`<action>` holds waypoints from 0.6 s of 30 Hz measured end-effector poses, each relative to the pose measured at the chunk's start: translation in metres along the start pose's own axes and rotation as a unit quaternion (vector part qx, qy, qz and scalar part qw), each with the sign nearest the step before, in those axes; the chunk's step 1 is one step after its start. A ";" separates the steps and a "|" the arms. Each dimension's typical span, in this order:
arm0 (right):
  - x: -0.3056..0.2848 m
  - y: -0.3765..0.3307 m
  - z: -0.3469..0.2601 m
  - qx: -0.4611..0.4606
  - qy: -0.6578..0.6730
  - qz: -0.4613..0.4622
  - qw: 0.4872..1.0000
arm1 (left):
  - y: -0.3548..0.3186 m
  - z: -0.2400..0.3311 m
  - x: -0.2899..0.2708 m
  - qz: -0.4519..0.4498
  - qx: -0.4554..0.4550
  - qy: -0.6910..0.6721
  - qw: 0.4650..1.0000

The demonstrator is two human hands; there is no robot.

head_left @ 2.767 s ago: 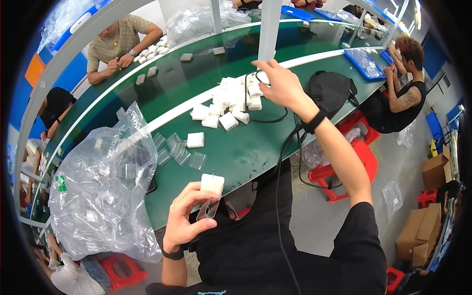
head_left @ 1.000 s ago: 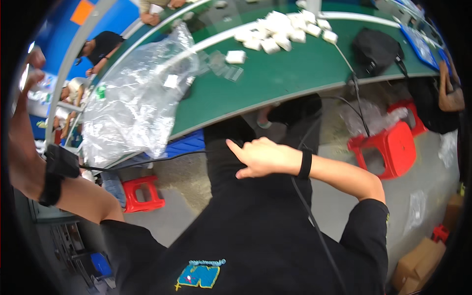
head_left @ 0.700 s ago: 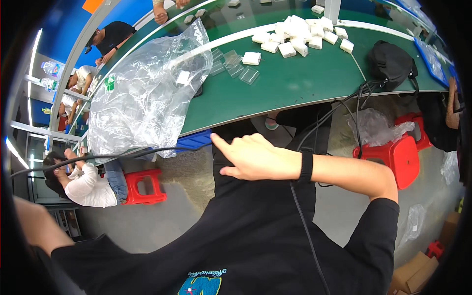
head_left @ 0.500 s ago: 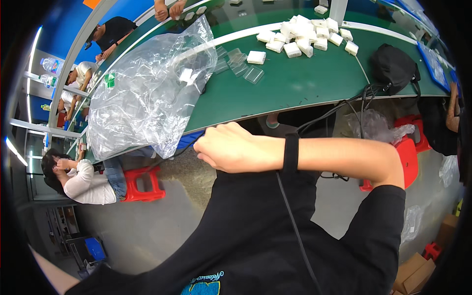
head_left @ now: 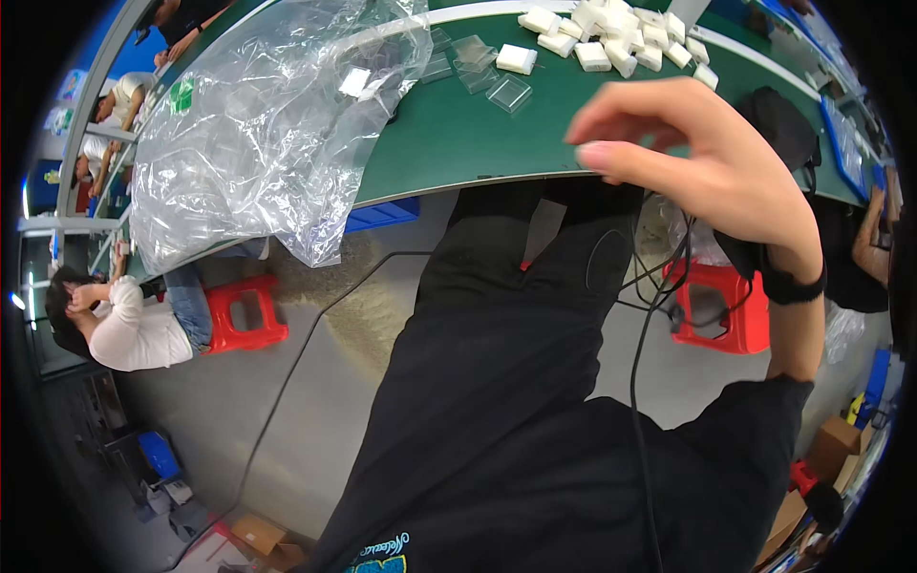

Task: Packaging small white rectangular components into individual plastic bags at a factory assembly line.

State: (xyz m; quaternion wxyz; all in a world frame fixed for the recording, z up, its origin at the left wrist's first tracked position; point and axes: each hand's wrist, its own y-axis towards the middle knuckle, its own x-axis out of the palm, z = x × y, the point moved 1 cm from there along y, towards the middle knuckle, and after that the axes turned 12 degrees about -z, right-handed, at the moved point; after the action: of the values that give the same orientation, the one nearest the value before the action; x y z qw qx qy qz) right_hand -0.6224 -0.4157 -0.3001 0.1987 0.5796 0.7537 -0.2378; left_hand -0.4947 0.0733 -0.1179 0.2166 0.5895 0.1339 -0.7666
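My right hand (head_left: 707,162) is raised close to the camera, over the front edge of the green table (head_left: 449,143). Its fingers are loosely curled and apart, and nothing shows in them. A black band sits on that wrist. My left hand is out of view. A pile of small white boxes (head_left: 611,29) lies at the far side of the table, with one box (head_left: 517,59) apart from it. A few clear plastic trays (head_left: 509,92) lie beside that box. My black shirt and trousers fill the lower middle of the picture.
A big crumpled clear plastic bag (head_left: 267,124) covers the table's left part and hangs over its edge. Red stools (head_left: 244,315) (head_left: 716,310) stand on the grey floor. A black bag (head_left: 783,115) lies on the right. A person in white (head_left: 124,329) sits at left. Black cables (head_left: 635,363) hang in front of me.
My right hand has risen from in front of my chest toward the camera, with the fingers now curled. My left arm, raised at the left earlier, has gone out of view.
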 end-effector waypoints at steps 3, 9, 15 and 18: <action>0.002 -0.028 0.015 0.051 0.055 0.046 0.996 | -0.022 -0.013 0.023 -0.014 -0.002 -0.007 1.000; 0.034 -0.043 0.022 0.085 0.090 0.070 0.990 | 0.028 -0.013 0.122 -0.095 0.110 -0.095 0.985; 0.066 -0.037 0.041 0.023 0.081 0.127 0.988 | 0.186 0.034 0.342 -0.065 0.260 -0.390 0.881; 0.087 -0.039 0.057 0.006 0.199 0.246 0.949 | 0.228 0.047 0.344 -0.033 0.302 -0.391 0.869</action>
State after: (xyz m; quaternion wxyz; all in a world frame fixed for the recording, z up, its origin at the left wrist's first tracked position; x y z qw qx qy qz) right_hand -0.6808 -0.3903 -0.3908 0.0940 0.7838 0.6104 -0.0656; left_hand -0.4953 -0.2072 -0.4248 0.0377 0.2736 -0.1802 -0.9441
